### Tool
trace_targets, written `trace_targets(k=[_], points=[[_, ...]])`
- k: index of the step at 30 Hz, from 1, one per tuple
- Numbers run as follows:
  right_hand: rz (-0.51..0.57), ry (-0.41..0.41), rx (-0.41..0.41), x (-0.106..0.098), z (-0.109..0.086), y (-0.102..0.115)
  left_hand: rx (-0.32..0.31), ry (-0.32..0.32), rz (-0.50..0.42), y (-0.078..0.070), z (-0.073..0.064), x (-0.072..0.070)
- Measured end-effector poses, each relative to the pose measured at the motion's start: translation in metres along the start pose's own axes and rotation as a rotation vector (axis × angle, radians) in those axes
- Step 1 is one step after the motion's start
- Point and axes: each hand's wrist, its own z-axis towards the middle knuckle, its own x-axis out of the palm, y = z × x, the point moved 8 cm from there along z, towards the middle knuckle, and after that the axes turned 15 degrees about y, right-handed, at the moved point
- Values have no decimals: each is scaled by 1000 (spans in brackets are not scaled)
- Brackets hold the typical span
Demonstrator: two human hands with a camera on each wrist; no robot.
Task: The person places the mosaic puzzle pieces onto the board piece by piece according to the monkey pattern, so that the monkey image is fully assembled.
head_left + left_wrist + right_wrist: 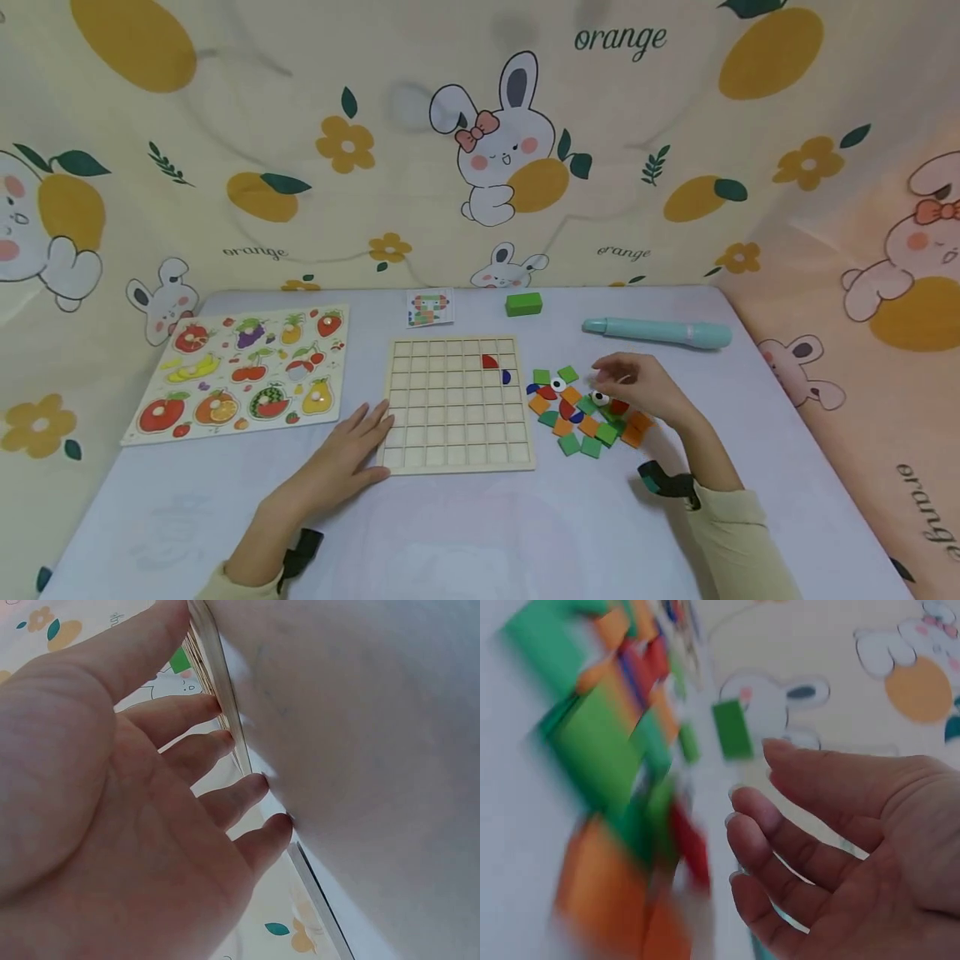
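A wooden grid board [457,406] lies flat on the table, with a red quarter-round piece [490,362] and a small blue piece [506,377] in cells near its upper right. My left hand [341,458] rests at the board's left edge, fingers extended and touching it. Over the far right part of a pile of coloured pieces [569,445] hovers my right hand [643,385], its fingers loosely bent. Nothing shows between thumb and fingers in the right wrist view, where the hand [832,832] is apart from the blurred orange and green pieces [596,742].
A fruit puzzle board [240,371] lies at the left. Behind the grid are a small pattern card [431,307] and a green block [523,304]. A light-blue pen-shaped object [656,332] lies at the back right. A printed cloth [390,200] hangs behind the table.
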Motion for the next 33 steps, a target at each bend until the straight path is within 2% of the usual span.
trace_targets(k=[5,9,16,23,33], points=[[14,-22,42,-3,-45,-27,-6,9,-3,-1,2,2],[-10,-35,22,-1,-62,-38,-8,3,-5,0,2,2],[-43,-17,-65,7,-66,-37,-5,5,-15,2,2,5],[-36,19,-47,9,-67,-38,0,-1,-15,2,2,7],[-110,-38,-4,7,-65,-40,-10,-1,-21,1,1,3]])
